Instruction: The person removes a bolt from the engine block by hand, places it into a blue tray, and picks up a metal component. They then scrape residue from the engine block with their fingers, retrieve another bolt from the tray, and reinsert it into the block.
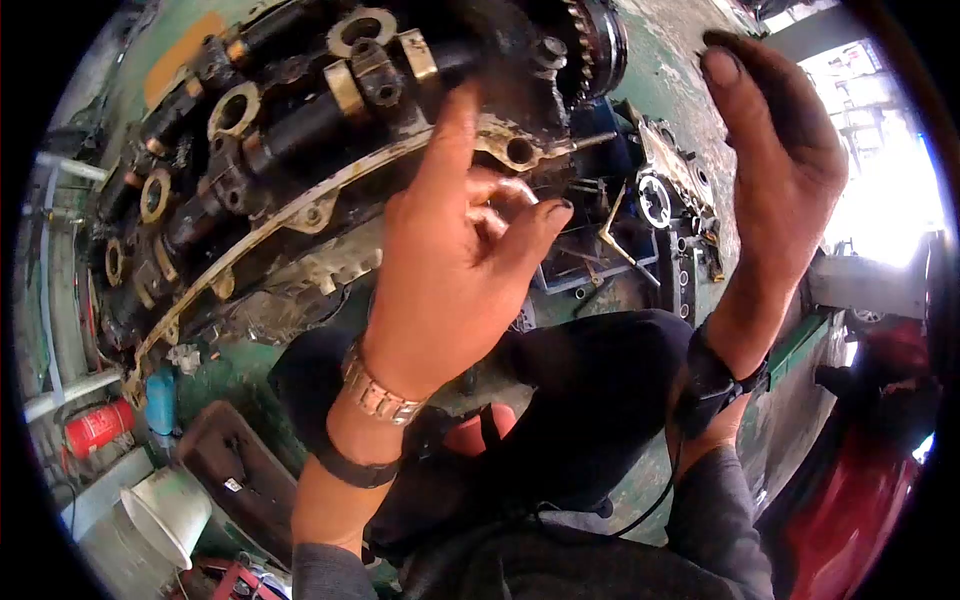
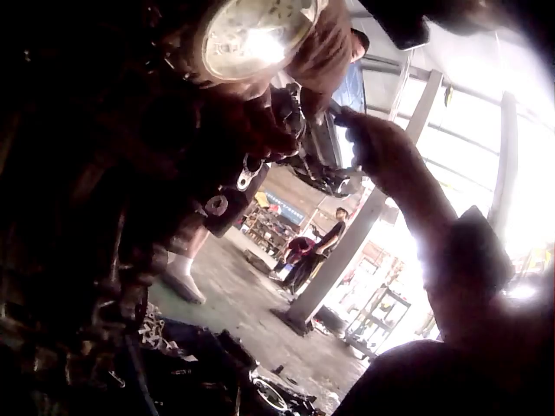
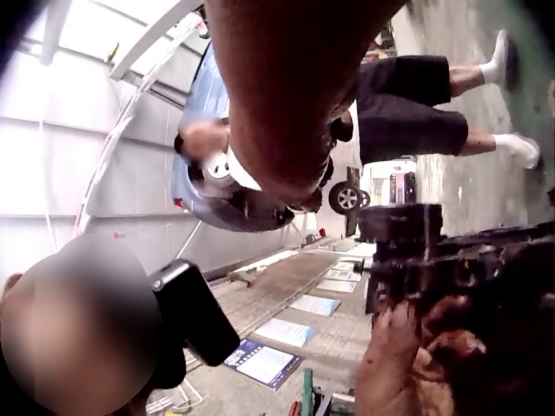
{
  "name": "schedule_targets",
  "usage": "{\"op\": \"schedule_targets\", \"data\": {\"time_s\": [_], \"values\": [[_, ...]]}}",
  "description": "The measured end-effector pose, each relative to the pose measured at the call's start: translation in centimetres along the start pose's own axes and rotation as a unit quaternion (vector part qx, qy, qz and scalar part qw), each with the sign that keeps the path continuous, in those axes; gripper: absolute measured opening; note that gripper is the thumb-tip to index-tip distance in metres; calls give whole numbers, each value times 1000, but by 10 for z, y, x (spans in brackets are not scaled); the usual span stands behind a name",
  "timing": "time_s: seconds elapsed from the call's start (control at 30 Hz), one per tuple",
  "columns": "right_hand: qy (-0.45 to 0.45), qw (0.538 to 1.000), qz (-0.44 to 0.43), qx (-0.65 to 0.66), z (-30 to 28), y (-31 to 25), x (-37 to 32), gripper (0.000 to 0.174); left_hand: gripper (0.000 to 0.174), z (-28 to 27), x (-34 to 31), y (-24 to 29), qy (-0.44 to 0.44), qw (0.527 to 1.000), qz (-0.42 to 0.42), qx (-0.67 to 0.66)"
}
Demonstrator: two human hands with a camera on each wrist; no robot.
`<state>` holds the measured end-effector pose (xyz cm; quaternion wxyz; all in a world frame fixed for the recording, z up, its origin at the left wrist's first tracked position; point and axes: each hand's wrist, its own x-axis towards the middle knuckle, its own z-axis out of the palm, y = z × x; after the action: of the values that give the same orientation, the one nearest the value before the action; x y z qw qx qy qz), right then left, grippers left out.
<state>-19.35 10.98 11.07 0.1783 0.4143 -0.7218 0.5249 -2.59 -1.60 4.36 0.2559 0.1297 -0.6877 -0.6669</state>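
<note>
**Left hand over an exposed engine assembly**

Head view: engine assembly (image 1: 300,130) at upper left, with pale curved rim (image 1: 325,188) along its near edge and toothed wheel (image 1: 580,45) at its right end. Across the near edge, left hand (image 1: 445,240), index finger straight toward the shafts, other fingers bent, thumb apart; fingertip blurred, contact with the assembly impossible to tell. Just behind this hand, metal-banded watch (image 1: 380,393). Raised to the right of the assembly's right end, well apart from it, right hand (image 1: 785,155), fingers loosely bent; meeting of thumb and fingertips impossible to tell. Beside the right end, pale metal casting (image 1: 678,160) among other parts. Nearer than the left end, red fire extinguisher (image 1: 100,428), blue container (image 1: 160,402), brown bin (image 1: 215,455) and white bucket (image 1: 165,510). Right wrist view: bystander in dark shorts (image 3: 403,117), standing on the floor.
</note>
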Motion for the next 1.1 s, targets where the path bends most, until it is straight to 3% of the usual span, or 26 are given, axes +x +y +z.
{"op": "schedule_targets", "data": {"time_s": [0.13,0.17,0.23,0.27,0.33,0.37,0.4,0.43,0.6,0.7,0.77,0.83,0.9,0.97,1.1], "values": [[-48,982,180,-28,-27,37,-28,15,78,1,1,-3,4,999,49,23],[-73,973,218,12,-33,66,-44,17,78,1,1,-2,-2,999,45,22],[-143,949,277,-40,-42,130,-90,23,78,2,1,-1,5,1000,19,2],[-221,907,317,-167,-47,161,-117,26,79,4,1,-2,15,999,27,8],[-255,897,319,-166,-40,202,-172,31,78,7,0,-2,34,998,22,39],[-256,869,394,-154,-35,219,-202,32,78,9,0,-4,43,997,28,52],[-320,853,336,-237,-32,228,-221,34,77,12,1,-2,54,997,18,59],[-304,841,390,-219,-26,249,-254,38,77,11,0,2,43,998,1,53],[-340,840,345,-247,3,260,-307,40,74,22,-2,9,85,988,-13,127],[-332,850,311,-265,16,276,-313,38,69,26,-1,5,105,985,8,135],[-378,823,312,-288,23,285,-311,36,67,23,-1,3,92,981,21,167],[-369,827,297,-302,28,297,-317,33,65,28,-2,4,116,972,0,202],[-422,786,305,-334,33,307,-319,29,66,24,-2,3,97,975,13,197],[-418,788,296,-342,38,313,-321,23,67,24,-3,3,100,971,2,217],[-479,744,288,-366,47,322,-322,18,67,25,-3,2,111,967,5,228]]}}
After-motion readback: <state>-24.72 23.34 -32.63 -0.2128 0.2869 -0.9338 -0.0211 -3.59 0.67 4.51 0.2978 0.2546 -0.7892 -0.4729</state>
